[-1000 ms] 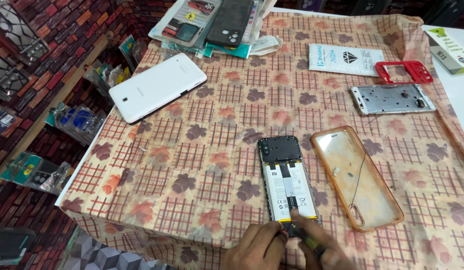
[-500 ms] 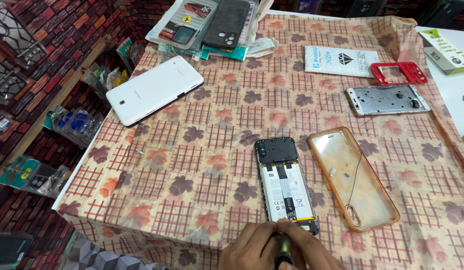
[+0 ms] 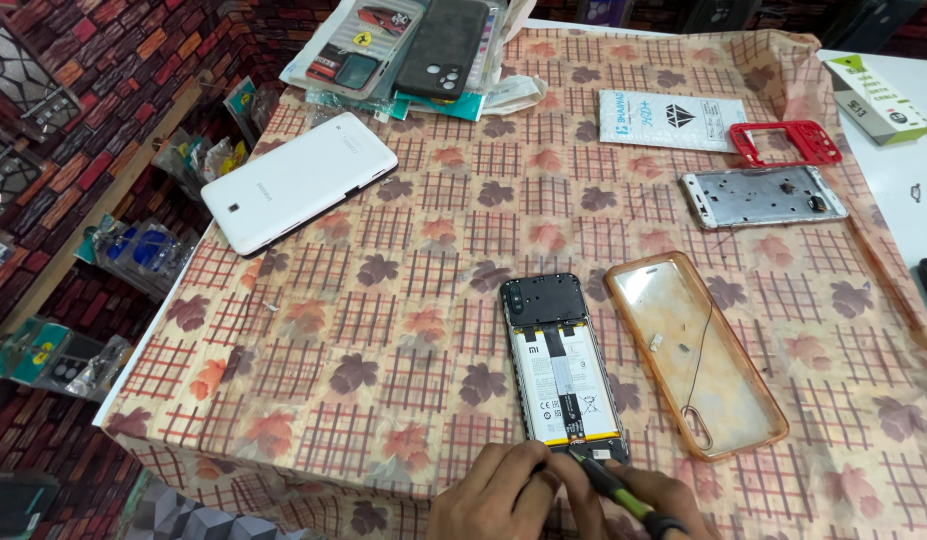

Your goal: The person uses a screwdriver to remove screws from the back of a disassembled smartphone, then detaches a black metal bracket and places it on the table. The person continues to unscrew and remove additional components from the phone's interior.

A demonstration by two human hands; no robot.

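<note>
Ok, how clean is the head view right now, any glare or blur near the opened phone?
Head view: evenly lit, soft shadows only; opened phone sharp, its battery readable as a shape; mild sheen on the clear orange case; left hand and right hand cut off by the bottom edge; screwdriver tip slightly soft.

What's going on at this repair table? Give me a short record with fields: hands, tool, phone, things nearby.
hands: left hand and right hand meet at the phone's near end
tool: green-handled screwdriver in the right hand, tip at the phone's bottom edge
phone: opened smartphone, back cover off, white battery showing, lying flat on the leaf-patterned cloth
beside phone: clear orange-rimmed case, to its right, apart from it
farther off: white tablet, silver phone frame, red phone frame, dark phone case
</note>
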